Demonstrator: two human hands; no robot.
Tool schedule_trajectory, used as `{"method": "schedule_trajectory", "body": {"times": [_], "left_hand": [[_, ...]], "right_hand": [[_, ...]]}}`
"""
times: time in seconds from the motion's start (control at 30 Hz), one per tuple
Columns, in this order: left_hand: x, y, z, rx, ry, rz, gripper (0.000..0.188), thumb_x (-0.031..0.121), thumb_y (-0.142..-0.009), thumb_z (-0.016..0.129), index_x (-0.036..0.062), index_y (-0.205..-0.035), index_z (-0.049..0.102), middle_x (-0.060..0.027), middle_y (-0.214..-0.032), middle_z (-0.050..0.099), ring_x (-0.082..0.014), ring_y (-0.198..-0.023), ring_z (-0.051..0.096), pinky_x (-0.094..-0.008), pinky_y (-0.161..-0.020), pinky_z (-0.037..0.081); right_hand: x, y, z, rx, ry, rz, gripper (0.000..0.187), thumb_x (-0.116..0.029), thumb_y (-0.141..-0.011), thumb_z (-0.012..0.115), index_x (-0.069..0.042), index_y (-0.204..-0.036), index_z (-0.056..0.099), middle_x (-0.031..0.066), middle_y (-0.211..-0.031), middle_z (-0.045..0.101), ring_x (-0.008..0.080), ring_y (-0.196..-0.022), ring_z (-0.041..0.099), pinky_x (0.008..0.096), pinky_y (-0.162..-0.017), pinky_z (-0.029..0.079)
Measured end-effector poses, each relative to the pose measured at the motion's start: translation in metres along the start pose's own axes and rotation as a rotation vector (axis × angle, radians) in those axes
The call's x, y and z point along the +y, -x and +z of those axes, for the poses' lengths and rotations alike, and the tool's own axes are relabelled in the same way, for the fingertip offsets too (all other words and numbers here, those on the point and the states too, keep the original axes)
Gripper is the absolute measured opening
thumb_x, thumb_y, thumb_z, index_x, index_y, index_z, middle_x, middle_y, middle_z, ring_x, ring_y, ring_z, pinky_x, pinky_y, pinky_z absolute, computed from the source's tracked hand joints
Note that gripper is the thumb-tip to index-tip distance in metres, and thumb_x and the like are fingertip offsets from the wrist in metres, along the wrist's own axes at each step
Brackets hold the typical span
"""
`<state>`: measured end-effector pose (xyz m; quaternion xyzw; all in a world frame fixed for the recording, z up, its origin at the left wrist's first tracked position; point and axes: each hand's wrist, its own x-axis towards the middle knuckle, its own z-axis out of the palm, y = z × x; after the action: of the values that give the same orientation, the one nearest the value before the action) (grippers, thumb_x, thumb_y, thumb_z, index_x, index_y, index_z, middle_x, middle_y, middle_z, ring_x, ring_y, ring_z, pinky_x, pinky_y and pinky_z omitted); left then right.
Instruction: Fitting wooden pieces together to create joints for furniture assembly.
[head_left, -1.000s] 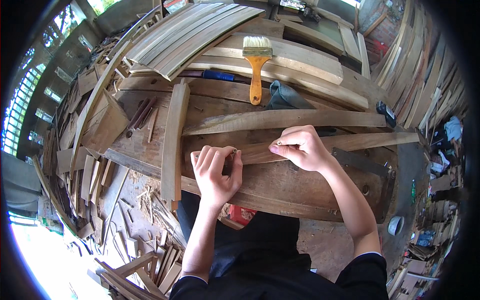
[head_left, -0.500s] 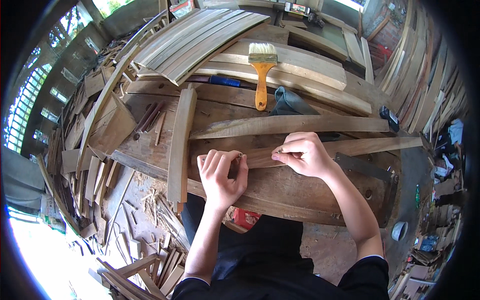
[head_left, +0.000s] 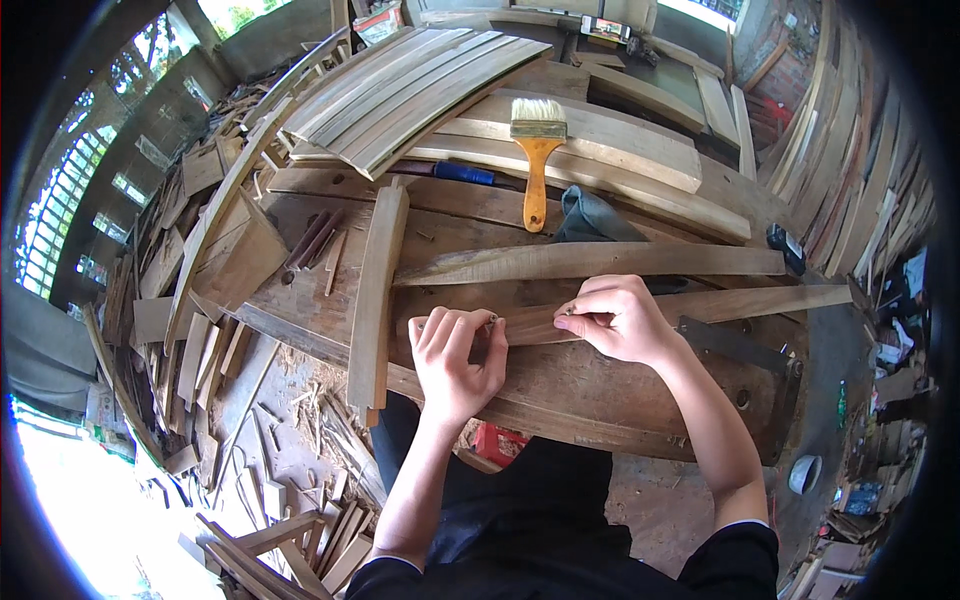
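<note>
Over the near part of the wooden workbench (head_left: 600,400), my left hand (head_left: 458,362) is closed, thumb and forefinger pinched at a small thing too tiny to name. To its right, my right hand (head_left: 622,320) also pinches something small between thumb and fingertips. Under and between the hands lies a slim wooden bar (head_left: 740,302), partly covered by the right hand. A second curved wooden bar (head_left: 640,260) rests just beyond it. Left of my left hand, a thick wooden piece (head_left: 376,290) lies crosswise and juts past the bench's front edge.
A paintbrush (head_left: 537,180) with an orange handle lies beyond the bars, beside a dark cloth (head_left: 588,215) and a blue-handled tool (head_left: 464,173). A slatted wooden panel (head_left: 420,95) and stacked planks (head_left: 640,150) fill the far side. Offcuts (head_left: 300,530) litter the floor at left.
The whole scene sits slightly lower and further right in the picture. Both hands keep nearly the same pinched pose above the bench.
</note>
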<state>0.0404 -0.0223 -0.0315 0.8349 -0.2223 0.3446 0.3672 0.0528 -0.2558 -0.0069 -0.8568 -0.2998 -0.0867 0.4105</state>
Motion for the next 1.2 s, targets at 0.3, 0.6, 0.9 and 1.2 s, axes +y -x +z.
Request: {"method": "schedule_trajectory", "body": {"times": [0.3, 0.6, 0.9, 1.2], "left_hand": [[0.000, 0.001, -0.001, -0.013, -0.002, -0.008, 0.011, 0.006, -0.077, 0.075, 0.0078, -0.083, 0.066, -0.0010, -0.068, 0.058, -0.0191, -0.065, 0.057, -0.0337, -0.071, 0.037], [0.007, -0.001, -0.007, -0.050, -0.081, -0.053, 0.010, 0.008, -0.078, 0.075, 0.0080, -0.084, 0.067, -0.0015, -0.072, 0.061, -0.0199, -0.072, 0.060, -0.0375, -0.083, 0.038], [0.015, -0.020, -0.078, -0.051, -0.415, -0.143, 0.023, 0.015, -0.078, 0.073, 0.0059, -0.098, 0.067, -0.0107, -0.098, 0.066, -0.0283, -0.098, 0.058, -0.0417, -0.089, 0.044], [-0.014, 0.001, -0.103, -0.378, -0.340, -0.573, 0.072, 0.021, -0.084, 0.070, 0.0109, -0.148, 0.040, -0.0265, -0.118, 0.065, -0.0453, -0.103, 0.066, -0.0498, -0.089, 0.053]], "right_hand": [[-0.001, 0.001, -0.002, -0.027, -0.012, 0.025, 0.010, -0.013, -0.084, 0.078, -0.003, -0.084, 0.078, 0.0070, -0.069, 0.068, 0.0136, -0.054, 0.061, 0.0268, -0.048, 0.046], [0.003, -0.001, -0.001, -0.006, -0.044, 0.007, 0.008, -0.007, -0.079, 0.081, -0.003, -0.085, 0.078, 0.0074, -0.067, 0.065, 0.0142, -0.055, 0.058, 0.0274, -0.049, 0.044], [0.003, 0.001, 0.001, 0.029, -0.045, -0.043, 0.006, -0.007, -0.079, 0.081, -0.004, -0.083, 0.078, 0.0060, -0.066, 0.064, 0.0140, -0.053, 0.056, 0.0275, -0.048, 0.042], [0.007, 0.009, 0.003, 0.051, 0.070, -0.103, 0.011, -0.015, -0.083, 0.079, -0.005, -0.080, 0.078, 0.0056, -0.063, 0.066, 0.0147, -0.051, 0.058, 0.0282, -0.048, 0.046]]}}
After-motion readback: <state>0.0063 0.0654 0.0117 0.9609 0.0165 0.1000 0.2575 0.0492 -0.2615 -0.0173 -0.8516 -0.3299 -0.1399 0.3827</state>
